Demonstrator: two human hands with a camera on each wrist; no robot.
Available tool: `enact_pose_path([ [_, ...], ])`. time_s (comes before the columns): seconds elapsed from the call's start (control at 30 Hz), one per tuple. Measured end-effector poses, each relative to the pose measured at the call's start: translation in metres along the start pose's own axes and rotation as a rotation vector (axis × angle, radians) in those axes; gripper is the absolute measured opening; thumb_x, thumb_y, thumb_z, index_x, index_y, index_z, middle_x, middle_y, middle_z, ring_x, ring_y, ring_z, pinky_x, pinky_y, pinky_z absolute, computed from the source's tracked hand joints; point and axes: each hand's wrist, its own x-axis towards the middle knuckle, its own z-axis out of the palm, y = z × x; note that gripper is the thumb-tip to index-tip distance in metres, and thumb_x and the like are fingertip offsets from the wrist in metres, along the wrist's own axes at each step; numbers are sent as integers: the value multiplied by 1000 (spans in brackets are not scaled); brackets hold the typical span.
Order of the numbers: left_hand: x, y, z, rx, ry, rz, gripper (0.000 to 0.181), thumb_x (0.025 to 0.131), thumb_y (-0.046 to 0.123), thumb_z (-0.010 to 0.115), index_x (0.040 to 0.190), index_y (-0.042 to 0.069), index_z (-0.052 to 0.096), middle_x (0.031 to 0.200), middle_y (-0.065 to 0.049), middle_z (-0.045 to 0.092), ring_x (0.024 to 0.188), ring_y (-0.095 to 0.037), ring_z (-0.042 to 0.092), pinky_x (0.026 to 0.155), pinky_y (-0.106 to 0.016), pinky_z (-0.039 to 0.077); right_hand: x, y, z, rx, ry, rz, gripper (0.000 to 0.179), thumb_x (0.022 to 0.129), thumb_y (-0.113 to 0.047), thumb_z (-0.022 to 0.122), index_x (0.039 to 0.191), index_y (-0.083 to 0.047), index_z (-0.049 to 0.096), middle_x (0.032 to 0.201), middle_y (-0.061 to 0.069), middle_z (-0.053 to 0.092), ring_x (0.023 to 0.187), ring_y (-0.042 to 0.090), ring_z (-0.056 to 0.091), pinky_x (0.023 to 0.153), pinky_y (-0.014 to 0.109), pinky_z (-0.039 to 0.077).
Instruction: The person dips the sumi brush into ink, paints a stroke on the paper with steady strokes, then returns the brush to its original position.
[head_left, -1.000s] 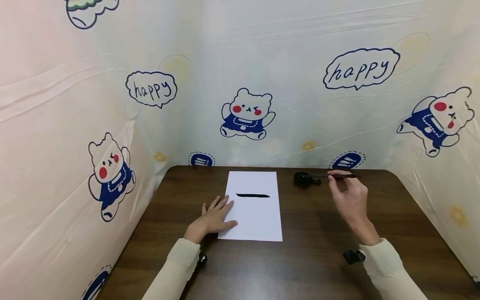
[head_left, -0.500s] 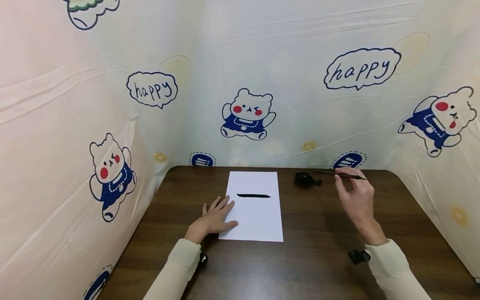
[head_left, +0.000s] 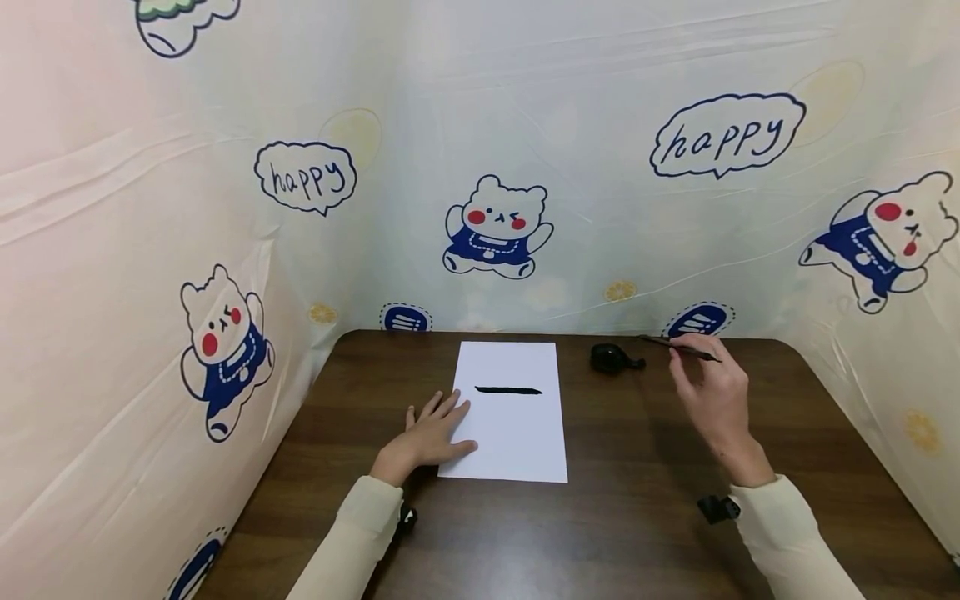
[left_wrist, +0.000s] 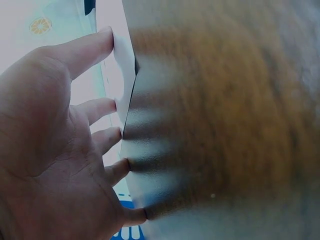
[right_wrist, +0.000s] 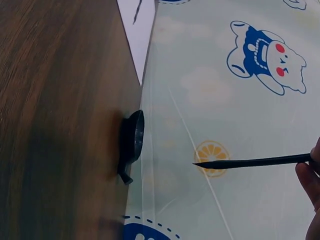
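My right hand (head_left: 712, 392) pinches a thin black writing brush (right_wrist: 250, 162) between thumb and fingers, held above the table. The brush's pointed tip faces left and stands apart from a small black ink dish (head_left: 611, 358) with a short stem, which sits to the left of that hand. A white sheet of paper (head_left: 517, 442) lies at the middle of the table and bears one thick black horizontal stroke (head_left: 508, 390). With fingers spread, my left hand (head_left: 426, 437) rests on the paper's left edge, fingertips and thumb touching it and the table.
The brown wooden table (head_left: 615, 533) reaches back to a pale printed cloth (head_left: 600, 233) that hangs behind and at both sides. A small dark device (head_left: 718, 509) sits at the right wrist.
The right hand has moved a little right with the brush, drawing its tip off the ink dish; the brush now slants slightly more. The left hand stays where it was.
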Motion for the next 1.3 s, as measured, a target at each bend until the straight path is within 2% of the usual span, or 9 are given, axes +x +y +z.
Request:
enact_pose_path([
  [0.2, -1, 1, 0, -7, 3, 0, 85, 100, 59, 63, 169, 20, 34, 180, -9, 17, 166, -43, 10, 121, -84, 5, -2, 1, 2, -28, -82, -105, 25, 85, 12, 78, 109, 5, 76, 109, 21, 74, 97, 35, 71, 105, 1, 34],
  [0.3, -1, 1, 1, -4, 5, 2, 84, 100, 58, 63, 169, 20, 33, 180, -9, 17, 166, -43, 10, 121, -84, 5, -4, 1, 3, -28, -122, -163, 14, 97, -1, 73, 109, 5, 75, 109, 21, 74, 98, 36, 71, 109, 2, 33],
  [0.33, -1, 0, 1, -3, 6, 2, 84, 100, 58, 63, 169, 20, 33, 180, -9, 17, 166, -43, 10, 121, -84, 5, -4, 1, 3, -34, -133, -184, 16, 101, -7, 69, 109, 5, 75, 109, 21, 74, 97, 35, 71, 107, 3, 37],
  [0.47, 1, -1, 1, 2, 5, 3, 85, 101, 59, 62, 169, 20, 32, 180, -8, 16, 166, -43, 9, 122, -83, 4, -6, 2, 5, -69, -166, -261, 39, 113, -26, 53, 108, 5, 75, 108, 20, 73, 96, 34, 71, 93, 27, 56],
  [0.53, 1, -1, 1, -9, 7, 7, 85, 101, 59, 62, 169, 19, 33, 180, -9, 16, 166, -43, 8, 122, -83, 3, -7, 3, 6, -76, -180, -297, 40, 113, -27, 51, 108, 5, 75, 108, 20, 74, 95, 34, 71, 83, 41, 57],
  [0.63, 2, -3, 2, -35, 3, 10, 85, 101, 58, 63, 169, 18, 32, 181, -9, 15, 167, -43, 6, 122, -83, 0, -9, 5, 7, -67, -204, -341, 37, 111, -22, 50, 109, 5, 75, 108, 21, 73, 95, 36, 71, 79, 47, 59],
  [0.83, 2, -6, 5, -67, 3, 9, 86, 101, 57, 64, 170, 18, 31, 181, -8, 13, 167, -41, 3, 122, -82, -1, -13, 11, 8, -62, -248, -429, 38, 110, -14, 43, 111, 7, 75, 109, 23, 72, 95, 37, 70, 74, 49, 60],
  [1.1, 0, -4, 2, -11, 5, 5, 86, 101, 61, 62, 170, 20, 31, 181, -7, 15, 167, -41, 7, 122, -82, 4, -18, 17, 12, -92, -314, -566, 39, 115, -15, 43, 109, 6, 76, 109, 22, 73, 96, 34, 71, 73, 45, 63],
  [1.3, 0, -2, 2, -8, 8, 5, 84, 101, 60, 62, 170, 21, 32, 181, -7, 16, 167, -41, 7, 122, -82, 4, -22, 25, 12, -106, -398, -625, 44, 116, -12, 35, 113, 5, 76, 112, 22, 73, 101, 35, 71, 76, 44, 64],
])
